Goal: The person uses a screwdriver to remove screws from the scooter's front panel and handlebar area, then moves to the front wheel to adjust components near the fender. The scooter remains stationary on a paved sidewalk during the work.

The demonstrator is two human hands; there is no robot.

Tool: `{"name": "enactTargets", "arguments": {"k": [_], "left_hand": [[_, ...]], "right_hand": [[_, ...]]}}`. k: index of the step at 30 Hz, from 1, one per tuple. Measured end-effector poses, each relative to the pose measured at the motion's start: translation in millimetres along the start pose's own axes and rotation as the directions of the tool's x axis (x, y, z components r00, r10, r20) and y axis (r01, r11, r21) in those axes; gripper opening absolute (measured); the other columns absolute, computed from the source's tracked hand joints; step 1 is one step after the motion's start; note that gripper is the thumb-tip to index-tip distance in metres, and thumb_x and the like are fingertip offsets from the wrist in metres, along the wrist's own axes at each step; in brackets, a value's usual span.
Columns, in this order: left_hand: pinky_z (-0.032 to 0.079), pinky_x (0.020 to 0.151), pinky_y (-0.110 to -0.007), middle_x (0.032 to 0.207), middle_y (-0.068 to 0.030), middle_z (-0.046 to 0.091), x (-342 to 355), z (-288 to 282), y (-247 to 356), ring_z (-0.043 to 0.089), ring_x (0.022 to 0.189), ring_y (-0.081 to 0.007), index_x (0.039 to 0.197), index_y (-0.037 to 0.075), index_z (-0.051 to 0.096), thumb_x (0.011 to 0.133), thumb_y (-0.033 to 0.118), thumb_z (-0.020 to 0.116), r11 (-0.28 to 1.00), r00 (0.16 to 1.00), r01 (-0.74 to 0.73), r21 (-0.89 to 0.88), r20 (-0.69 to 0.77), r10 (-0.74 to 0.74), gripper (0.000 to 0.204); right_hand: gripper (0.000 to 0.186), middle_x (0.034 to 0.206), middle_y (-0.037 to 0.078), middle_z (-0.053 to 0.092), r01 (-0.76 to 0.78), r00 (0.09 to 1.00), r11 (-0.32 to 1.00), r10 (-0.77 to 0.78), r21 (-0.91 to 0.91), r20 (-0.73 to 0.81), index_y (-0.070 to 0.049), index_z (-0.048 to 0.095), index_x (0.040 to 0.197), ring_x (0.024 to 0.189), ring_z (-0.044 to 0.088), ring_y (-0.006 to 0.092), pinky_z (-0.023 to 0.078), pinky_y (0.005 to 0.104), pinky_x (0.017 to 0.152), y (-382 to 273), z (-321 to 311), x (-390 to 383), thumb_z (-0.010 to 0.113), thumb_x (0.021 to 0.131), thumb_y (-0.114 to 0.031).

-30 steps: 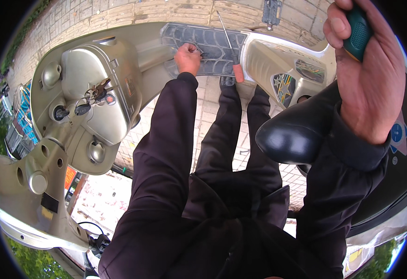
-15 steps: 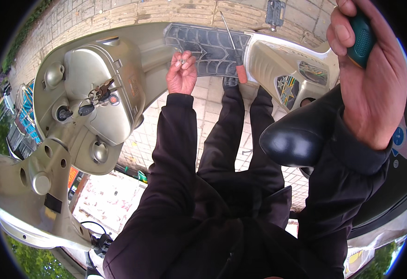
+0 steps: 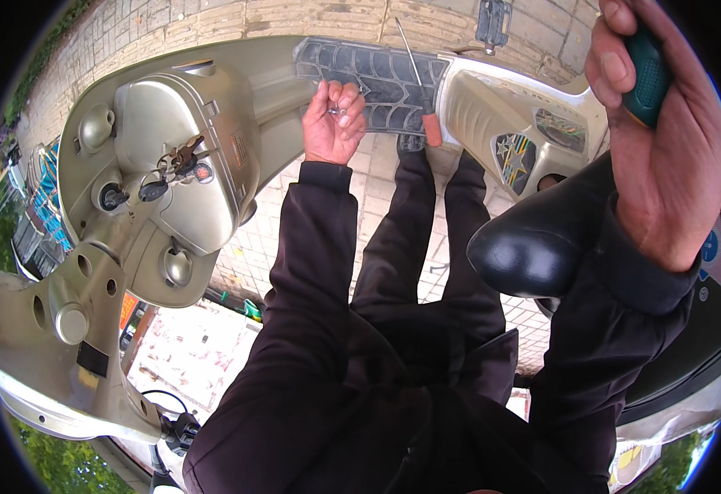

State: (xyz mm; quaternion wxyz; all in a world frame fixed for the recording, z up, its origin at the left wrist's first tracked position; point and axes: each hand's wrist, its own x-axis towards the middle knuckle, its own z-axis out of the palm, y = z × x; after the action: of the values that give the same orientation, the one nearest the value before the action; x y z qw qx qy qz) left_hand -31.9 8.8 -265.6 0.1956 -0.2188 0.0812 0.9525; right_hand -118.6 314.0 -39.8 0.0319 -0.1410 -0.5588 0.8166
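My left hand [image 3: 332,132] is raised palm up over the scooter's footboard, its fingers curled around small silvery screws [image 3: 340,112]. At the upper right my right hand [image 3: 665,156] grips a dark green tool handle [image 3: 648,78]; the working end of that tool is out of view. A screwdriver [image 3: 431,129] with an orange-red handle and long metal shaft lies across the black rubber floor mat [image 3: 319,64], apart from both hands. Its tip points away from me.
The champagne-coloured scooter front panel [image 3: 163,123] fills the left, with keys [image 3: 181,158] hanging at its lock. A black seat [image 3: 525,247] is beside my right arm. Beyond the footboard a pedal [image 3: 493,25] shows over paving [image 3: 327,18]. My legs stand this side.
My left hand has shifted slightly right and its fingers have turned and curled differently around the screws. My right hand, still on the green handle, has dropped a little.
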Motion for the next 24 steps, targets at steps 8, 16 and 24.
{"name": "enactTargets", "arguments": {"k": [8,16,24], "left_hand": [[0.034,0.044,-0.023,0.091,-0.0056,0.052,-5.4,-7.6,1.8,0.046,0.065,-0.0108,0.110,0.000,0.061,0.103,0.018,0.064,0.997,0.997,-0.063,0.052,-0.047,0.066,0.019],[0.044,0.056,-0.027,0.073,-0.0007,0.060,21.7,-74.7,-5.4,0.055,0.065,-0.0127,0.093,0.005,0.063,0.100,0.018,0.068,0.521,0.730,0.256,0.814,-0.516,0.447,0.016],[0.049,0.072,-0.053,0.085,-0.0226,0.069,33.9,-105.8,-35.6,0.067,0.081,-0.0454,0.100,0.004,0.056,0.094,0.016,0.071,-0.391,0.711,0.400,0.829,-0.012,0.703,0.020]], "right_hand": [[0.022,0.081,0.005,0.063,-0.009,1.000,1.000,0.009,0.003,0.011,-0.001,0.062,0.110,0.053,0.054,0.0135,0.042,0.0244,0.046,-0.2,-0.2,-0.7,0.060,0.104,-0.022],[0.023,0.081,0.006,0.064,-0.016,1.000,1.000,0.016,0.008,0.024,-0.001,0.062,0.111,0.053,0.055,0.0137,0.042,0.0245,0.046,-1.8,0.3,1.0,0.060,0.104,-0.022],[0.024,0.082,0.006,0.064,-0.095,0.990,0.994,0.089,0.057,0.106,-0.001,0.062,0.113,0.053,0.055,0.0139,0.042,0.0245,0.046,0.2,4.7,15.2,0.059,0.104,-0.023]]}}
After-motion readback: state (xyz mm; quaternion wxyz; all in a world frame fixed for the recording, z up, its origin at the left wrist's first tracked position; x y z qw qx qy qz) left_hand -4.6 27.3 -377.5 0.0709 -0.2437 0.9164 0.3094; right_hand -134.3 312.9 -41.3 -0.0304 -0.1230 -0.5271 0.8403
